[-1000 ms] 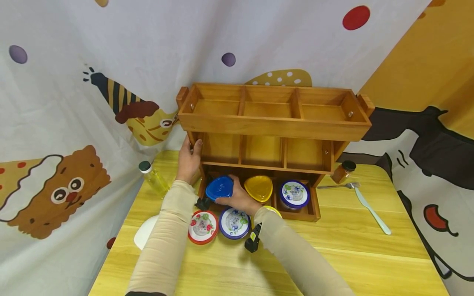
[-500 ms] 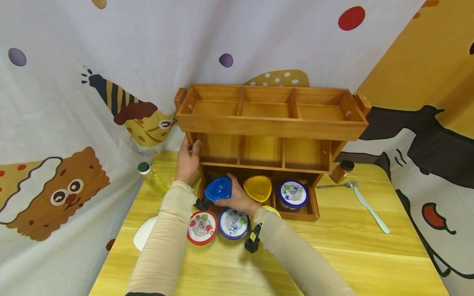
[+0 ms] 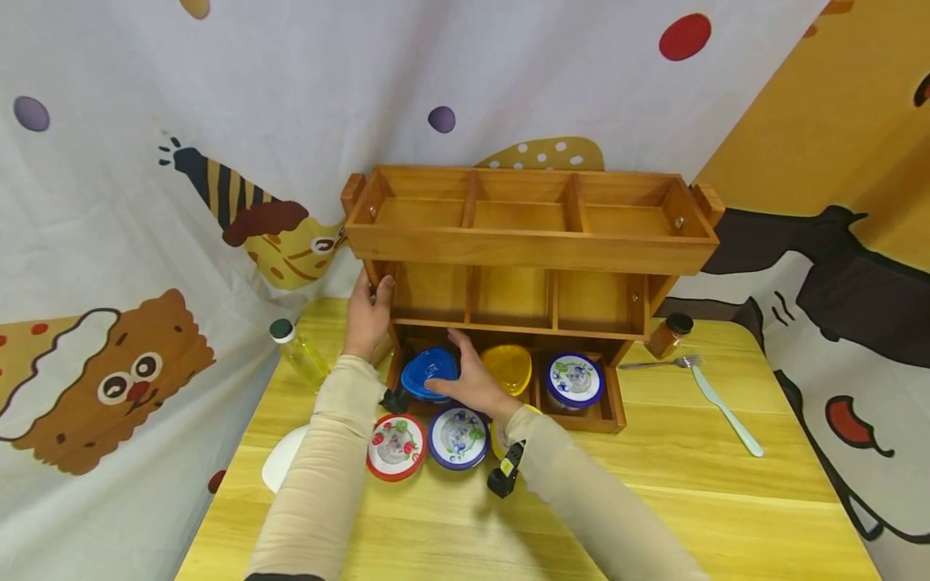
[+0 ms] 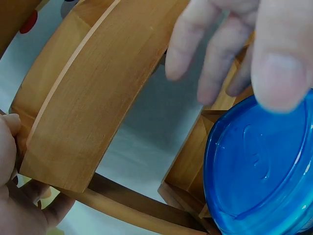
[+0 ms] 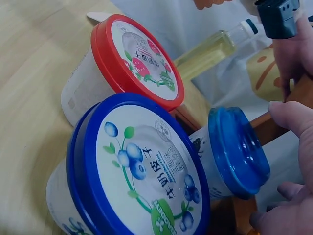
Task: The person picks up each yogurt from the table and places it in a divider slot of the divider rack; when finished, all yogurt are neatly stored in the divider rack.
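A three-tier wooden organizer point(image 3: 534, 248) stands on the table. My left hand point(image 3: 368, 315) grips its left side, with thumb and fingers around the wood at the panel's end in the left wrist view. In the bottom tier's left compartment sits a tub with a translucent blue lid point(image 3: 429, 371). My right hand point(image 3: 475, 379) is beside that tub, fingers spread and thumb over the lid's edge in the head view. The right wrist view shows a gap between its fingers and the blue lid point(image 5: 239, 152). A yellow-lidded tub point(image 3: 508, 367) is in the middle compartment, partly behind the hand.
A blueberry tub point(image 3: 576, 381) fills the bottom right compartment. In front stand a red-rimmed strawberry tub point(image 3: 395, 446), another blueberry tub point(image 3: 459, 438) and a partly hidden yellow one point(image 3: 500, 440). An oil bottle point(image 3: 301, 355) is left; a spice jar point(image 3: 669, 336), fork point(image 3: 672, 363) and knife point(image 3: 726, 411) are right.
My right hand has let go of the blue-lidded tub, its fingers spreading and moving slightly right. The tub stays in the left compartment. My left hand keeps its grip on the organizer.
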{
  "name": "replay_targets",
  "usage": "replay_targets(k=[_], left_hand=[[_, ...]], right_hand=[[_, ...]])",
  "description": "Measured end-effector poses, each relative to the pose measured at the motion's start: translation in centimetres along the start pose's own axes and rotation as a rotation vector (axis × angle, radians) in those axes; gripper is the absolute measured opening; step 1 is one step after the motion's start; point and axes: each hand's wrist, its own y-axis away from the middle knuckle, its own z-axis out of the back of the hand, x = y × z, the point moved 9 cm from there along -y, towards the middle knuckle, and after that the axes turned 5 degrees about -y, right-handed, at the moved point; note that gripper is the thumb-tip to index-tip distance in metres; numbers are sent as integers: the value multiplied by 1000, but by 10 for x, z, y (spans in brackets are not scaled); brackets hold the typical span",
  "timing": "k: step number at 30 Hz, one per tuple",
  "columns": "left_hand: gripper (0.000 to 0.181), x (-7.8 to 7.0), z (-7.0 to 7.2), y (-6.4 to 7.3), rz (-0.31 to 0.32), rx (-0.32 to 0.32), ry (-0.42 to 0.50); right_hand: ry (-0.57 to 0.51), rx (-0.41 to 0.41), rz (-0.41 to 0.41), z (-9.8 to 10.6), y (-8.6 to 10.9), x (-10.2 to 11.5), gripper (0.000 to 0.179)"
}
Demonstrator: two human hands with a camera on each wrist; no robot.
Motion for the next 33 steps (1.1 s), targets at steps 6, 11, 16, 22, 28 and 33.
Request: replay_targets(k=[6,11,16,22,28,33], left_hand=[[45,0,-1,0,5,8,12],[45,0,0,0,9,12,11],[45,0,0,0,4,10,13],[45,0,0,0,12,11,14],[45,0,0,1,11,13,16],[45,-1,0,1,0,12,23]], right_hand=[[-17,20,25,10,15,7,92],[-20,50,78,17,30,15,88],[-85,85,146,25,48,24,86],[-61,73,171,43,72,23,86],[-3,36,175,64,96,11,85],[-40,19,195,80,113,2,83]])
